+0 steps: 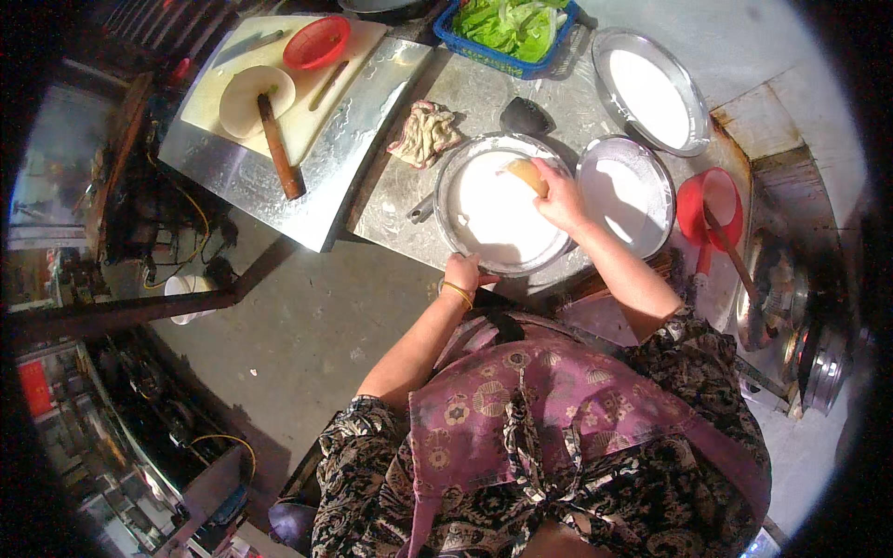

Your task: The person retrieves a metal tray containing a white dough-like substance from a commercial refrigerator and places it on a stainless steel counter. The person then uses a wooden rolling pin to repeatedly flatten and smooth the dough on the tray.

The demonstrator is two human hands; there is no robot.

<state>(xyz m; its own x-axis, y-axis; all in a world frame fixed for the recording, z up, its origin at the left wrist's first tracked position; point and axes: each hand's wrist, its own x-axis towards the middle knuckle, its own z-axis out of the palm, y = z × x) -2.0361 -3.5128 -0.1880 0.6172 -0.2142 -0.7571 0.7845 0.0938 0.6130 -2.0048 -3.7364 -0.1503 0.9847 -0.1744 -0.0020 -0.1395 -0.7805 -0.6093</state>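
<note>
My right hand holds a yellowish curved piece, perhaps a scraper, over a round metal basin. White material fills the basin, too bright in the sun to tell whether it is powder or liquid. With my left hand I grip the basin's near rim. A dark handle sticks out at the basin's left side. Just right of it sits a second metal basin with a white layer inside. Farther back, a third metal basin holds bright white contents.
Left are a cutting board with a knife, a red plastic basket and a pale bowl crossed by a wooden-handled tool. Behind are a crumpled cloth and a blue basket of leafy greens. A red dipper stands right.
</note>
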